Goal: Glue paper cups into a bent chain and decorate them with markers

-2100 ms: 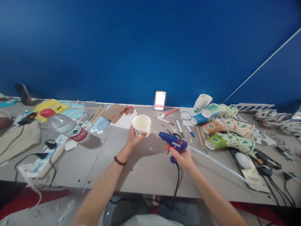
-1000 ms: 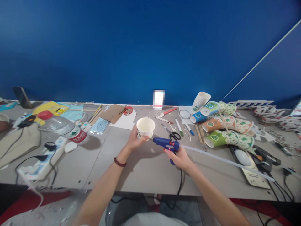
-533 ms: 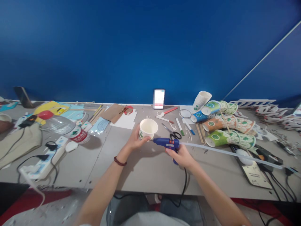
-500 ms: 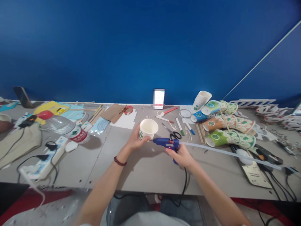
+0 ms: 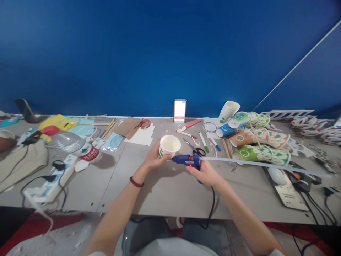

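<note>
My left hand (image 5: 156,157) is closed round a white paper cup (image 5: 170,145) with a green print, its open mouth tilted up toward me. In my right hand (image 5: 206,171) is a blue glue gun (image 5: 186,160) with a small red light lit. The gun's nozzle points left and meets the cup's lower side near my left thumb; whether the tip touches is hidden. A long clear glue stick (image 5: 253,163) sticks out of the gun's back to the right. Behind the gun lie scissors (image 5: 195,148) with black handles.
Several patterned paper cups (image 5: 255,137) lie in rows at right, near a stack of white cups (image 5: 229,111). Markers (image 5: 204,142) lie behind the scissors. At left are a plastic bottle (image 5: 71,144), a power strip (image 5: 57,181) and cardboard (image 5: 129,127). A phone (image 5: 180,111) stands against the blue wall.
The cup has moved right and tilted toward me. The glue gun has come left to the cup's side and turned level, its glue stick swinging up at the right.
</note>
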The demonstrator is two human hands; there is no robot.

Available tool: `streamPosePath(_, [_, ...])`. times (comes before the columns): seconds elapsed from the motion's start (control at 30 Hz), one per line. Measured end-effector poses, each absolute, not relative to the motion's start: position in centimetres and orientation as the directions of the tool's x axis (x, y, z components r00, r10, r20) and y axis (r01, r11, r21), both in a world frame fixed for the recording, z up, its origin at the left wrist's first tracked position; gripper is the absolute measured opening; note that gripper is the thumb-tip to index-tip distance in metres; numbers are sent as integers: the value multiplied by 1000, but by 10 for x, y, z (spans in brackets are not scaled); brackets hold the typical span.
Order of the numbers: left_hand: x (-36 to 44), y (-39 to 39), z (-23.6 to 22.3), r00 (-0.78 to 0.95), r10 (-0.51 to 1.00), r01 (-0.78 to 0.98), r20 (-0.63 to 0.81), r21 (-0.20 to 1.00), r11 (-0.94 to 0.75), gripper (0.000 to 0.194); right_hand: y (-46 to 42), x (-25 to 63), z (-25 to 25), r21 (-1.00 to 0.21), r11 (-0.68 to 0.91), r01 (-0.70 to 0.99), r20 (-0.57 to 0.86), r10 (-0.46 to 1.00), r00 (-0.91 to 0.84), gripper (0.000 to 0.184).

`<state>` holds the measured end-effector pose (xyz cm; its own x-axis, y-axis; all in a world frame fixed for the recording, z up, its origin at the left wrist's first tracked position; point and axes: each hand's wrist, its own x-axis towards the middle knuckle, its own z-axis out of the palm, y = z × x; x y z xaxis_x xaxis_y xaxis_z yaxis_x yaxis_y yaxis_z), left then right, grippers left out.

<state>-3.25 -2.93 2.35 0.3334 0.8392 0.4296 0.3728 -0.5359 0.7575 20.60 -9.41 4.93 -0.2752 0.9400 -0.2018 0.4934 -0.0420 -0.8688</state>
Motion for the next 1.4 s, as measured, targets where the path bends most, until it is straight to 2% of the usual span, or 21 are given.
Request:
streamPosePath(0.13, [-32, -31, 25, 325, 843, 375, 429, 759, -532, 58, -95, 205, 50, -849, -27, 527, -194, 945, -264, 23])
streamPosePath(0.67, [-33, -29, 24, 341, 831, 367, 438, 752, -547, 57, -97, 201, 51, -751, 181, 635, -14, 957, -290, 20])
streamPosePath(0.83, [-33, -29, 25, 361, 820, 362, 444, 744, -561, 56, -97, 202, 50, -744, 179, 643, -24, 956, -294, 23])
streamPosePath(1.1, [-33, -28, 23, 350, 827, 344, 440, 761, -551, 60, -100, 201, 45, -827, 134, 547, -22, 963, -268, 18])
streamPosePath(1.4, [-32, -28, 25, 353, 828, 345, 436, 762, -548, 58, -99, 201, 47, -810, 139, 570, -29, 961, -276, 21])
